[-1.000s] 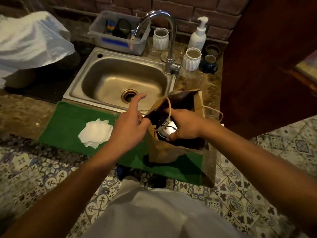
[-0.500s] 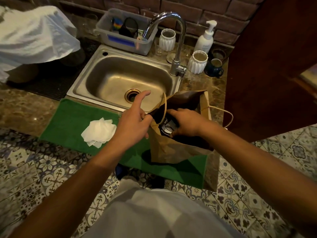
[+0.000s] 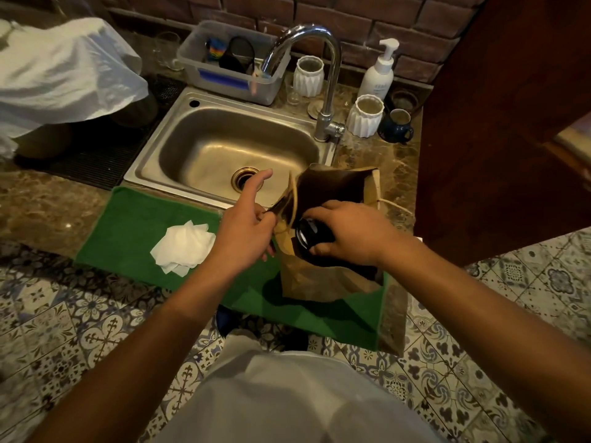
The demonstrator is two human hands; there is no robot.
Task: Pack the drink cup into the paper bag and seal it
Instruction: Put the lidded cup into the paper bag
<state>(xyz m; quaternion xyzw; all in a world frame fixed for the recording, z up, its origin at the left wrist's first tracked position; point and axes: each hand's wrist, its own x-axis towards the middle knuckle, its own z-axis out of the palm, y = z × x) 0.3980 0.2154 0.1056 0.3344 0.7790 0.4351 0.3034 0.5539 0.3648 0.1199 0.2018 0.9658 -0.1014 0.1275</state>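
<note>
A brown paper bag point(image 3: 319, 276) with twine handles stands open on a green mat point(image 3: 134, 228) at the counter's front edge. My left hand point(image 3: 246, 231) pinches the bag's near-left rim and holds the mouth apart, index finger stretched out. My right hand point(image 3: 348, 235) reaches into the mouth, wrapped around a dark drink cup point(image 3: 308, 235) whose round lid shows just below the rim. The cup's lower part is hidden inside the bag.
A crumpled white napkin point(image 3: 182, 247) lies on the mat to the left. Behind is a steel sink point(image 3: 224, 148) with a tall tap point(image 3: 323, 75). White ribbed cups point(image 3: 364, 115), a soap pump point(image 3: 379, 71), a blue mug point(image 3: 396, 126) and a plastic tub point(image 3: 230, 68) line the back. A wooden panel point(image 3: 499, 123) stands right.
My right hand has pushed the cup lower into the bag; less of its shiny lid shows. My left hand keeps its pinch on the rim.
</note>
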